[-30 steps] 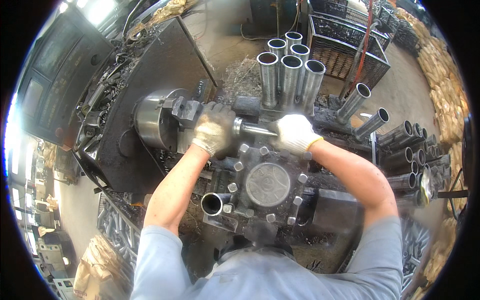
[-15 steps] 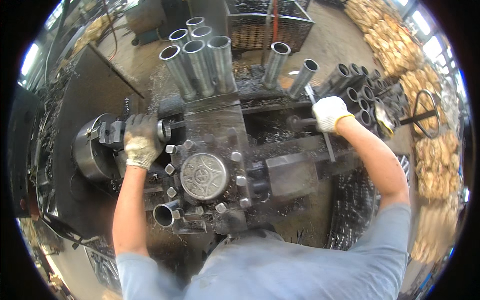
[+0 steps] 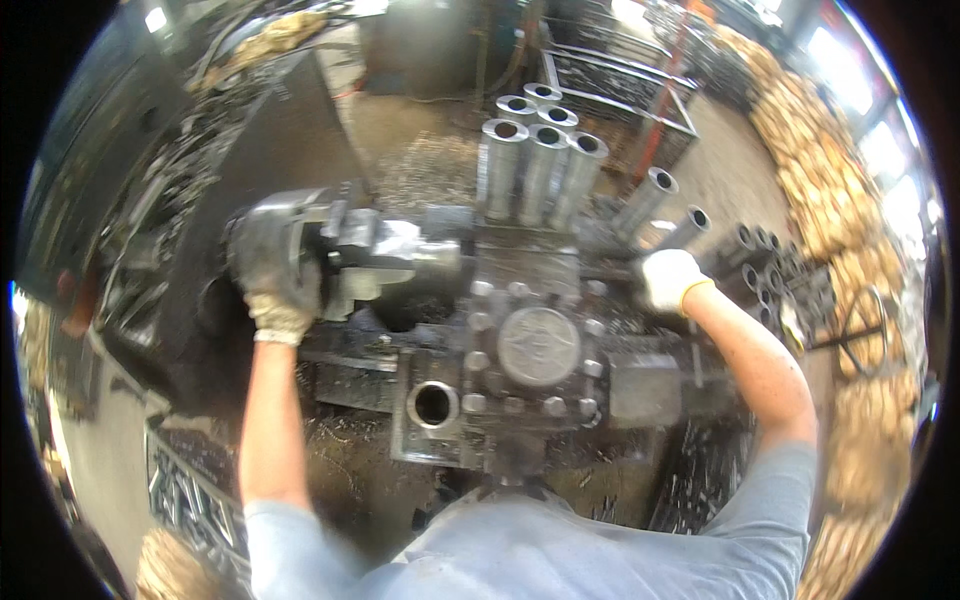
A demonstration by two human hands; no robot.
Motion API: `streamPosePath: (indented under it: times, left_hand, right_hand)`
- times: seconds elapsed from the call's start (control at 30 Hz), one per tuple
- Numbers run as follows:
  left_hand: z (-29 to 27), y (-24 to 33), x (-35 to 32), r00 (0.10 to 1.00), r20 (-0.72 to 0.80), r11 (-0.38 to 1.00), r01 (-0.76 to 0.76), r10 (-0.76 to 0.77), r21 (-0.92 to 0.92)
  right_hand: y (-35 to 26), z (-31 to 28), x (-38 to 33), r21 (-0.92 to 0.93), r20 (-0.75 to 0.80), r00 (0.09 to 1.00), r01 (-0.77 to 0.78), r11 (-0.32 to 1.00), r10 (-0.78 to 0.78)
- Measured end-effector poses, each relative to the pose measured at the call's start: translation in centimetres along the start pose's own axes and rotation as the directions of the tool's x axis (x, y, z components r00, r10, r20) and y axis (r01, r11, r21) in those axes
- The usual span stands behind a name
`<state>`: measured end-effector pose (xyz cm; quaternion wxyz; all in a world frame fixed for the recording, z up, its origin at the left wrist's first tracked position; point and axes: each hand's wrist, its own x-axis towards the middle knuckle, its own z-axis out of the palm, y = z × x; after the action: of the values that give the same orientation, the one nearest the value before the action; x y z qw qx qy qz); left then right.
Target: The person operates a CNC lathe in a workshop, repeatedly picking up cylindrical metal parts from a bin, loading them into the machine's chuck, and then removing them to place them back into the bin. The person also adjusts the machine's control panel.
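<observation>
- Nearest the person, at the near edge of the machine bed, sits a dark steel turret block (image 3: pixel 535 365) with a round boss on top ringed by bolt heads; a tube socket (image 3: pixel 433 404) opens at its near-left corner, placed so a tool can face the work.
- The left hand (image 3: pixel 278 275), in a soiled work glove, lies over the lathe chuck (image 3: pixel 262 232) at the bed's left end with fingers curled around its rim, seemingly to steady or turn it; the picture is blurred there, so how firm the grip is cannot be told.
- A short metal workpiece (image 3: pixel 400 255) juts from the chuck toward the turret, held level in the chuck.
- The right hand (image 3: pixel 668 278), in a white glove, is closed around a dark lever or handle at the bed's right edge; the handle itself is mostly hidden.
- Beyond the turret, grey steel tubes (image 3: pixel 535 165) stand on end in a tight cluster, with more tubes (image 3: pixel 775 270) stacked lying at the far right, within reach.
- The floor is dusty concrete strewn with metal swarf (image 3: pixel 415 170); a wire rack (image 3: pixel 620 85) and sacks (image 3: pixel 815 180) line the far side of the workshop.
</observation>
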<state>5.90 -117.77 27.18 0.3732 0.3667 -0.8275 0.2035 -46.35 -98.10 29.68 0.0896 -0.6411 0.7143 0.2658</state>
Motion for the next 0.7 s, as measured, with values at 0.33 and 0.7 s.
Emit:
streamPosePath:
  times: [0.33, 0.7]
  left_hand:
    - [0.0, -0.6, -0.3, 1.000, 0.029, 1.000, -0.013, 0.012, 0.020]
    - [2.1, -0.8, -2.4, 0.981, -0.057, 0.978, 0.179, -0.186, -0.110]
  right_hand:
    - [-18.3, -11.5, 18.2, 0.523, -0.068, 0.718, 0.617, 0.588, -0.693]
    - [-16.6, -14.3, 8.7, 0.052, -0.132, 0.941, 0.322, 0.945, -0.313]
